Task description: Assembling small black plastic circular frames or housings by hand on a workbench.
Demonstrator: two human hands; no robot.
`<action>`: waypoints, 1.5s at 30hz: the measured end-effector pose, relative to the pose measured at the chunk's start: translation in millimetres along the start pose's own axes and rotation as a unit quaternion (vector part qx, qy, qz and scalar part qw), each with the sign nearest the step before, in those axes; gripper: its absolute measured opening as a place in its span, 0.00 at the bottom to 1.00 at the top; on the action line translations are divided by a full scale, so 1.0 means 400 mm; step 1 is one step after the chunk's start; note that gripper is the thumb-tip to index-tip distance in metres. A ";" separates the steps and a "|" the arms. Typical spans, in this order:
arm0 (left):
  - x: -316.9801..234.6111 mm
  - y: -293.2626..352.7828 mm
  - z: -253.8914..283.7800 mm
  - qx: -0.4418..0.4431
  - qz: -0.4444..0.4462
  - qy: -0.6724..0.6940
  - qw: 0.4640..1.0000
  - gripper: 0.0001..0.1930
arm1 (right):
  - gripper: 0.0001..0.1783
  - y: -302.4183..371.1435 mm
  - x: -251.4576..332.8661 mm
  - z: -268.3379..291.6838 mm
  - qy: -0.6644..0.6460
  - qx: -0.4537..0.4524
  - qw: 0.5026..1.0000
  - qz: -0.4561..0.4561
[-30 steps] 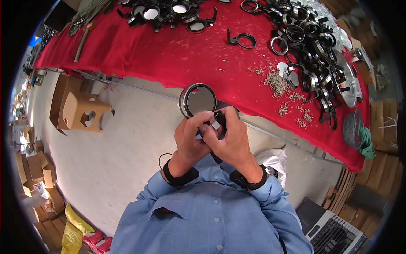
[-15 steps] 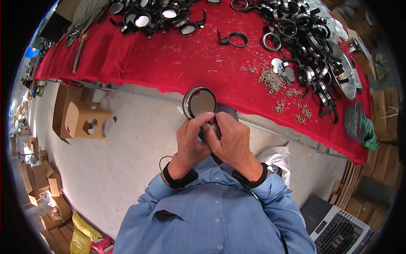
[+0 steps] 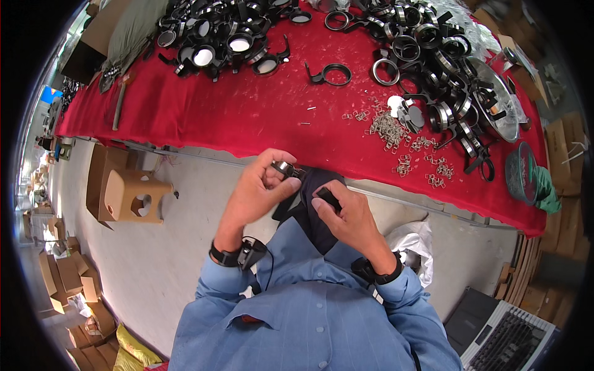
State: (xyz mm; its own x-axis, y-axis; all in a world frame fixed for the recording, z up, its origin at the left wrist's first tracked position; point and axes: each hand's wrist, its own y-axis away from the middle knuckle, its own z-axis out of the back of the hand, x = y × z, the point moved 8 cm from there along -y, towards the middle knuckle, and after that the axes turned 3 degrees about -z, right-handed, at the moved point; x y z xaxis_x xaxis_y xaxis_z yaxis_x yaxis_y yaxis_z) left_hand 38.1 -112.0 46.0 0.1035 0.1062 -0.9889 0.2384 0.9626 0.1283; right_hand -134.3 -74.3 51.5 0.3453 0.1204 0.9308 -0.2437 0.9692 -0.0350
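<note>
My left hand (image 3: pixel 258 191) is closed around a round holder with a shiny metal rim (image 3: pixel 284 167), seen nearly edge-on and mostly covered by the fingers. Just to the right, my right hand (image 3: pixel 348 212) grips a small black piece (image 3: pixel 328 199) between thumb and fingers; its exact kind is hidden. A gap separates the two hands, both above my lap, in front of the red-covered table (image 3: pixel 247 117). Beyond them on the cloth lies a single black ring with a side arm (image 3: pixel 336 75). Small wire clips (image 3: pixel 388 131) are heaped to its right.
Piles of black ring holders (image 3: pixel 204 57) and more rings (image 3: pixel 445 62) cover the table's far left and right. A hammer (image 3: pixel 119 106) rests at left. A green-clothed tub (image 3: pixel 520 173) stands at the right edge. A tan stool (image 3: pixel 133 196) is on the floor.
My hands, together on the round holder before, have come apart. The left has lifted and turned the holder edge-on; the right has moved to the right with a black piece. The view has shifted slightly.
</note>
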 end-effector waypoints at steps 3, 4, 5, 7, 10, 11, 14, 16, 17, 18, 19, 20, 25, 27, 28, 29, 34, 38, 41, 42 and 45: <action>-0.059 -0.076 0.061 0.032 -0.031 -0.112 0.993 0.17 | 0.09 0.004 -0.006 0.015 0.022 0.000 1.000 -0.003; -0.090 -0.116 0.091 0.022 -0.063 -0.142 0.988 0.17 | 0.08 0.005 -0.011 0.022 0.016 -0.013 1.000 0.006; -0.115 -0.169 0.129 -0.005 -0.120 -0.099 0.988 0.20 | 0.07 0.008 -0.020 0.032 0.012 -0.028 0.999 0.012; -0.235 -0.231 0.185 -0.118 -0.270 -0.065 0.954 0.28 | 0.07 0.007 -0.036 0.039 0.000 -0.038 0.999 0.006; -0.327 -0.272 0.187 -0.224 -0.417 -0.382 0.794 0.30 | 0.06 0.005 -0.058 0.043 0.000 -0.051 0.999 0.007; -0.334 -0.283 0.130 -0.189 -0.452 -0.393 0.778 0.30 | 0.06 0.000 -0.066 0.050 0.013 -0.056 0.998 0.010; -0.282 -0.344 -0.040 -0.035 -0.414 -0.419 0.808 0.27 | 0.08 -0.015 -0.083 0.066 0.022 -0.037 0.999 -0.022; -0.233 -0.397 -0.093 -0.005 -0.393 -0.494 0.775 0.28 | 0.09 -0.023 -0.087 0.093 0.007 -0.049 0.998 -0.026; -0.215 -0.421 -0.094 -0.006 -0.394 -0.491 0.777 0.28 | 0.12 -0.030 -0.087 0.108 -0.011 -0.057 0.998 -0.026; -0.188 -0.453 -0.107 0.000 -0.374 -0.545 0.751 0.27 | 0.12 -0.041 -0.097 0.137 -0.021 -0.074 0.996 -0.034; -0.158 -0.482 -0.113 0.005 -0.352 -0.597 0.721 0.27 | 0.13 -0.054 -0.105 0.170 -0.032 -0.089 0.995 -0.041; -0.132 -0.498 -0.108 -0.017 -0.367 -0.622 0.692 0.23 | 0.15 -0.069 -0.105 0.215 -0.008 -0.114 0.993 -0.024; -0.084 -0.556 -0.097 0.012 -0.297 -0.647 0.702 0.14 | 0.13 -0.134 -0.120 0.428 0.305 -0.260 0.916 0.033; -0.088 -0.552 -0.082 0.019 -0.274 -0.603 0.749 0.11 | 0.14 -0.166 -0.137 0.445 0.332 -0.245 0.911 0.012; -0.092 -0.543 -0.080 0.019 -0.273 -0.604 0.749 0.11 | 0.14 -0.181 -0.150 0.447 0.357 -0.228 0.906 -0.008; -0.078 -0.545 -0.059 0.030 -0.204 -0.530 0.823 0.08 | 0.14 -0.191 -0.161 0.453 0.355 -0.227 0.907 -0.007; -0.008 -0.508 0.013 0.061 -0.095 -0.160 0.981 0.08 | 0.09 -0.233 -0.217 0.440 0.406 -0.172 0.897 0.031; 0.015 -0.383 0.018 -0.006 0.007 0.248 0.969 0.14 | 0.08 -0.211 -0.171 0.465 0.340 -0.224 0.912 0.054; 0.052 -0.311 -0.002 0.046 -0.007 0.412 0.910 0.20 | 0.08 -0.181 -0.141 0.481 0.250 -0.275 0.924 0.091; 0.049 -0.287 -0.024 0.062 -0.013 0.445 0.893 0.20 | 0.07 -0.165 -0.138 0.486 0.220 -0.291 0.927 0.082; 0.071 -0.231 -0.076 0.042 -0.017 0.478 0.877 0.19 | 0.04 -0.127 -0.106 0.466 0.184 -0.310 0.932 0.038</action>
State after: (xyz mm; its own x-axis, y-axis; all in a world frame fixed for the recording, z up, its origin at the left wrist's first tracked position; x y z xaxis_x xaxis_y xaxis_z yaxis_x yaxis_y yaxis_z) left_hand -10.3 -190.2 3.9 -0.7528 0.2773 -0.5969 0.2999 0.9518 0.0639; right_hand -305.6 -168.7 81.6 0.6634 0.1480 0.7335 0.2513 0.8793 -0.4046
